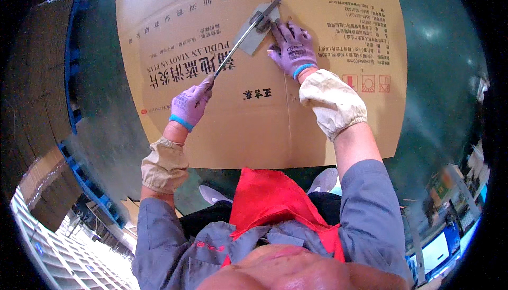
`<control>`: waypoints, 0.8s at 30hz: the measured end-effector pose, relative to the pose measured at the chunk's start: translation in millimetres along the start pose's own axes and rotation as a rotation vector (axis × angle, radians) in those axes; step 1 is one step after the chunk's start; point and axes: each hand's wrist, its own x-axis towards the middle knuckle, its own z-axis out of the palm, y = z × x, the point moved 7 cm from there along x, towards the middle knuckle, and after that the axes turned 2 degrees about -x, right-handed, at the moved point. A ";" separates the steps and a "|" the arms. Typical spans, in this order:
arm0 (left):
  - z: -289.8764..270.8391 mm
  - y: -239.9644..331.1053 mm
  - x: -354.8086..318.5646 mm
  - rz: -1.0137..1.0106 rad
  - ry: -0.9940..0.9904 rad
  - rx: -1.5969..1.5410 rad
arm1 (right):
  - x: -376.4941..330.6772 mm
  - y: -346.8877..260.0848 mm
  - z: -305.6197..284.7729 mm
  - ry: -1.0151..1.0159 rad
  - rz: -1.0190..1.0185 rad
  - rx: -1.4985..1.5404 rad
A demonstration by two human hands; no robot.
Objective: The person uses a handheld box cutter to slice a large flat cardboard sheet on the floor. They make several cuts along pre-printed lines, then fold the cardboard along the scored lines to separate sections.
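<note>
A large flattened cardboard sheet (238, 144), printed with dark lettering and red symbols, spreads out before me. Near its far middle lies a small grey plate (253, 43). My left hand (191, 103), in a purple glove, is closed around the near end of a long thin metal rod tool (233, 49). The rod slants away to the right, and its dark far end rests over the plate; its exact kind I cannot make out. My right hand (296, 51), gloved alike, lies on the sheet with fingers spread, fingertips close to the plate's right edge.
Stacked brown cardboard (34, 94) stands at the left, beside blue edging (74, 99). Green floor (439, 78) surrounds the sheet. My shoes (214, 193) are just below its near edge. Assorted items and a bright screen-like panel (436, 253) show at the lower right.
</note>
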 end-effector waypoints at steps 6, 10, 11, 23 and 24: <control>-16.9 -1.0 -9.3 0.000 -0.044 0.018 | -2.8 -1.4 -1.5 0.010 -0.023 0.037; -18.4 3.6 -9.5 -0.009 -0.059 0.033 | -1.4 -1.4 -1.4 -0.033 -0.012 0.037; -21.8 8.0 -7.6 -0.019 -0.072 0.042 | -0.6 -2.0 -3.9 -0.044 -0.008 0.037; -26.3 23.2 15.3 -0.078 -0.106 -0.022 | -1.4 0.8 5.4 0.050 -0.020 0.045; -20.6 19.3 14.9 -0.076 -0.097 -0.017 | -2.0 0.6 5.5 0.064 -0.024 0.046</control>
